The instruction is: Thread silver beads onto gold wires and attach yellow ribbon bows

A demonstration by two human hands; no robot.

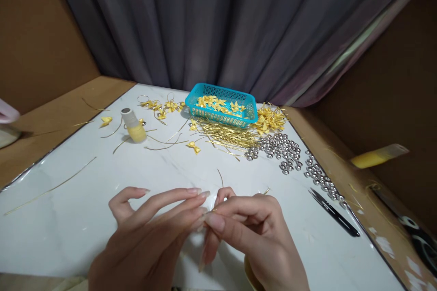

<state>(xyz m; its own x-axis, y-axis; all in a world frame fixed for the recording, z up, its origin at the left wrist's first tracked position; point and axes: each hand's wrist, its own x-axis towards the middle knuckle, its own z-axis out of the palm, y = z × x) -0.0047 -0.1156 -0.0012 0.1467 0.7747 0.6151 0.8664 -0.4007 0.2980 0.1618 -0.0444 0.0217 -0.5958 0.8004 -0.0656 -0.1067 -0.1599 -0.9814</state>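
Pink item (7,112): cut off by the left edge of the view; identity cannot be told.
Loose cord (51,189): one gold length, lying apart from other items on the white tabletop (82,227).
Lone yellow bow (105,121): on the tabletop, left of the bottle.
Bottle (134,126): standing, pale above and yellow below, cord ends beside it.
Left hand (150,232): fingers extended, tips meeting those of the right hand; whether they grip anything cannot be told.
Looped bows (162,108): yellow, loosely grouped left of the basket, thin loops attached.
Gold strand (214,210): at the meeting fingertips, above the near part of the tabletop; mostly hidden by the fingers.
Basket (251,108): turquoise, perforated, yellow bows inside.
Cord bundle (228,135): gold lengths heaped just in front of the basket.
Right hand (257,232): thumb and index finger pinched together on the gold strand.
Bow pile (269,119): yellow, heaped just right of the basket.
Silver beads (282,148): many, spread toward the tabletop's right edge.
Pointed black tool (334,213): flat near that edge, tips toward the beads.
Yellow tube (380,155): beyond the tabletop's right edge, clear at one end.
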